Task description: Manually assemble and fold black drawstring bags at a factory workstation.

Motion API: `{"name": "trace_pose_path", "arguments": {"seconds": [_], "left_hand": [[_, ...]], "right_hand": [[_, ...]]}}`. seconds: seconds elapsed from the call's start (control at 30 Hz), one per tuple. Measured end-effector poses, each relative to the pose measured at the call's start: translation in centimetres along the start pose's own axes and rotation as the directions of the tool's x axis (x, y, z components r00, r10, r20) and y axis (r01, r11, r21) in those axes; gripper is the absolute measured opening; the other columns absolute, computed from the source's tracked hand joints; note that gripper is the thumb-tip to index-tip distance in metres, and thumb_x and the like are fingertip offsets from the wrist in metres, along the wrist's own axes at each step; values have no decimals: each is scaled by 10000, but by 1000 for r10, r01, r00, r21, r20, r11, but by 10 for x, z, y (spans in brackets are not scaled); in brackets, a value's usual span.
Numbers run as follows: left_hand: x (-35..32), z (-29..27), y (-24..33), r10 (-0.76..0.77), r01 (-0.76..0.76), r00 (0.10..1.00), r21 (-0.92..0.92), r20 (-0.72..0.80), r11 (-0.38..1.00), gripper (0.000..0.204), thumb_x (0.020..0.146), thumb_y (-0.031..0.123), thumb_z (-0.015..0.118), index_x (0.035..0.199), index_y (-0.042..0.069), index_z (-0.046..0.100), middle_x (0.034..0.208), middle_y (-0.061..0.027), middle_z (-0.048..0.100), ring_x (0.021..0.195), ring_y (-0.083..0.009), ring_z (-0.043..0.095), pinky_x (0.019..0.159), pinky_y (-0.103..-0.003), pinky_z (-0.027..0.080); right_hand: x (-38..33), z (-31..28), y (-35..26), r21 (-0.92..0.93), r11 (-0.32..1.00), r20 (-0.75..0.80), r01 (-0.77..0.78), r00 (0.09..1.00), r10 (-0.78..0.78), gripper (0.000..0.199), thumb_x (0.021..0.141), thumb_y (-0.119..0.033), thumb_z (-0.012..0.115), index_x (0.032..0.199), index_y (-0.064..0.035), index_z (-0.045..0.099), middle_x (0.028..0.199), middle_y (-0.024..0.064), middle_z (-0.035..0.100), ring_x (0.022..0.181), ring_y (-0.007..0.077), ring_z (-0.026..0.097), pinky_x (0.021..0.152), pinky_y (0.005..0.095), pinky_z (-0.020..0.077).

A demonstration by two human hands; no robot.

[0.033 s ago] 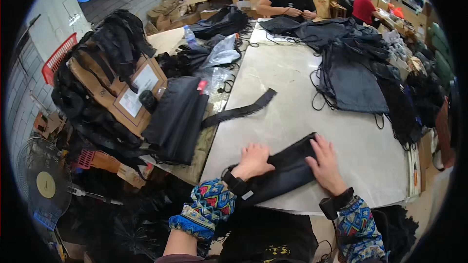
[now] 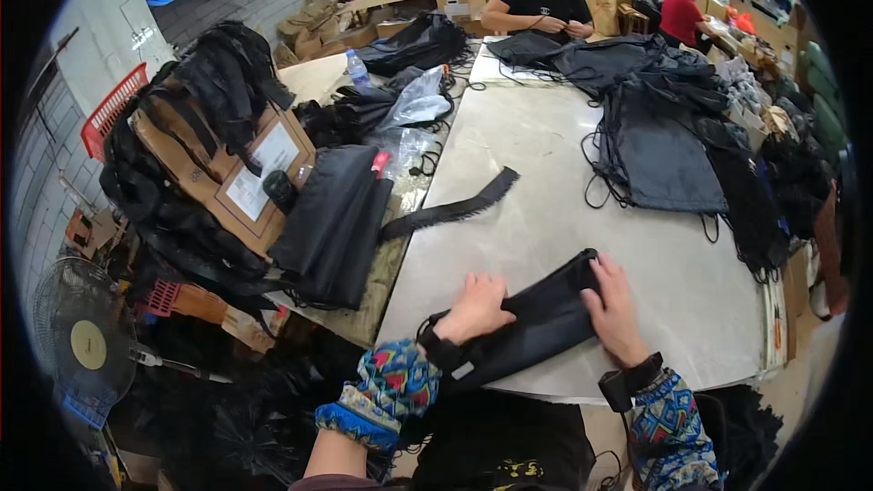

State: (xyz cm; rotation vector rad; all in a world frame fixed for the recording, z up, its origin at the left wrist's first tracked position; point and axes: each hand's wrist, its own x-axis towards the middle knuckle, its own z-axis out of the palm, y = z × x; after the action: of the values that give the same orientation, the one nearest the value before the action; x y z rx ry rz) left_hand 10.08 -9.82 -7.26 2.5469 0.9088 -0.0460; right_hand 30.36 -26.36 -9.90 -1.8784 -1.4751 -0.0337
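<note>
Presently, the black folded cloth (image 2: 541, 323) lies slantwise at the near edge of the pale table (image 2: 687, 286), long, creased and slightly shiny. The left hand (image 2: 476, 307), half open, rests on its left part; the right hand (image 2: 617, 314), open, touches its right end; whether they grip, I cannot tell. A frayed black strip (image 2: 464, 206) crosses the table's left edge; black drawstring bags (image 2: 668, 150) lie at its far right.

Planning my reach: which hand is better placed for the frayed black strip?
Probably your left hand: the frayed strip lies nearer it, while your right hand rests at the right end of the black cloth.
</note>
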Motion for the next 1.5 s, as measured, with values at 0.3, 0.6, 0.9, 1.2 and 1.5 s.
{"name": "trace_pose_path", "arguments": {"seconds": [0.3, 0.6, 0.9, 1.2, 1.5], "left_hand": [[-67, -130, -59, -271, 138, 942, -505, -198, 852, 416, 750, 191, 792, 1057, -25, 615, 974, -89, 612, 917, -190, 583, 816, -307, 473], [-83, -224, -280, -553, 73, 812, -910, -184, 409, 468, 839, 74, 730, 1250, -39, 536, 1116, -110, 653, 987, -221, 647, 873, -332, 521], [-56, -203, -285, -626, 271, 773, -836, -107, 477, 431, 819, 79, 752, 1179, -66, 566, 1058, -113, 657, 947, -196, 639, 844, -298, 517], [-64, -205, -274, -657, 260, 700, -756, -281, 601, 610, 784, 144, 800, 1282, -50, 505, 1174, -131, 607, 1056, -207, 589, 903, -303, 470], [-86, -190, -219, -331, 337, 654, -129, -680, 933, 567, 878, 307, 687, 1291, -36, 505, 1258, -222, 553, 1180, -323, 531, 997, -387, 416]], "right_hand": [[-5, 4, 13, 171, 972, -168, -163, 967, 192, 286, 953, -112, 544, 1213, 6, 558, 1091, 184, 595, 1016, 335, 547, 910, 392, 423], [-3, 4, 5, 86, 987, -118, -138, 982, 148, 263, 913, -70, 573, 1166, 3, 572, 1011, 162, 602, 948, 320, 553, 842, 388, 418], [5, 4, 1, 41, 984, -70, -173, 982, 176, 277, 906, -68, 582, 1177, -9, 573, 1047, 149, 622, 1010, 322, 544, 887, 401, 412], [0, 1, 2, 43, 982, -51, -184, 981, 186, 269, 909, -79, 572, 1167, -3, 576, 1051, 164, 621, 1007, 333, 540, 883, 410, 416], [-3, 6, 8, 53, 991, -111, -125, 985, 130, 270, 896, -74, 579, 1158, -7, 578, 1007, 136, 621, 959, 301, 542, 831, 392, 405]]}}
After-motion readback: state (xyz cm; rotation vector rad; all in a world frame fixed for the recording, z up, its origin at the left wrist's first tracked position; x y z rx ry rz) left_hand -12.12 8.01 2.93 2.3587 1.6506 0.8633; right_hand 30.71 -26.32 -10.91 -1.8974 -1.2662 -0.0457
